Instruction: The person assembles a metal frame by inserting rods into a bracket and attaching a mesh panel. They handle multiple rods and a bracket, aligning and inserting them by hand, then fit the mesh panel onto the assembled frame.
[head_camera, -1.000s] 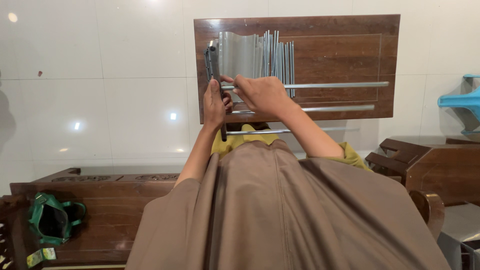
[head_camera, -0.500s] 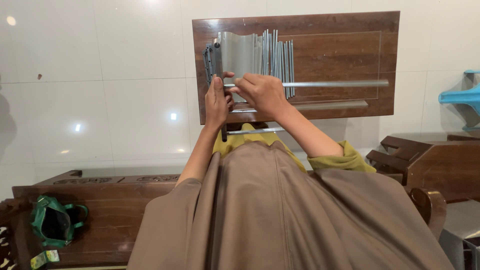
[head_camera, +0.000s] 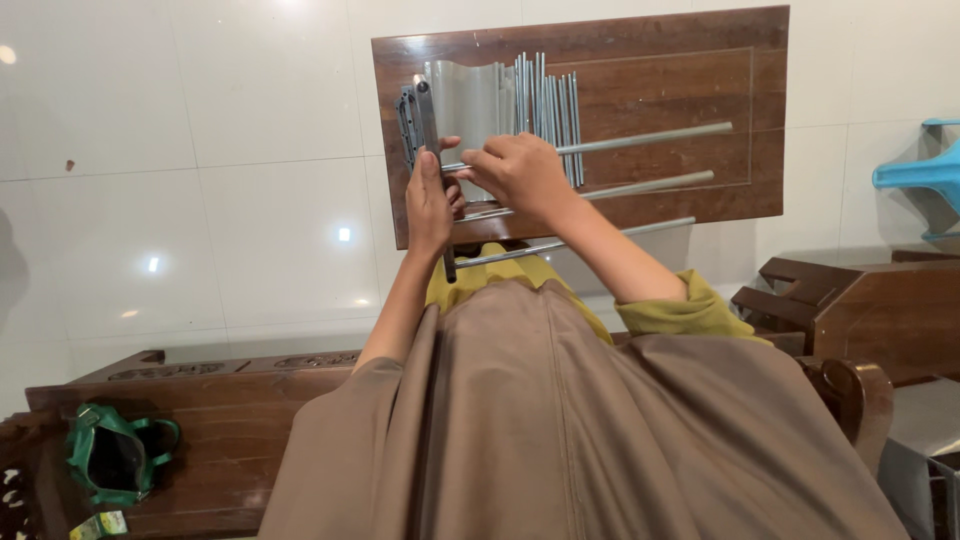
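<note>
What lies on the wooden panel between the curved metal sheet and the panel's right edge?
In the head view, a bundle of upright metal rods beside the curved metal sheet, then bare wooden panel crossed by long rods.

Shiny metal rods (head_camera: 640, 140), seemingly polished wood board (head_camera: 690, 90)

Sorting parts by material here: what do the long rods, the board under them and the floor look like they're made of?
Rods: likely metal, grey with a smooth satin sheen and thin, straight shape. Board: dark brown wood or wood veneer, with visible grain and a routed panel line. Floor: glossy white tile, by its grout lines and light reflections.
</note>
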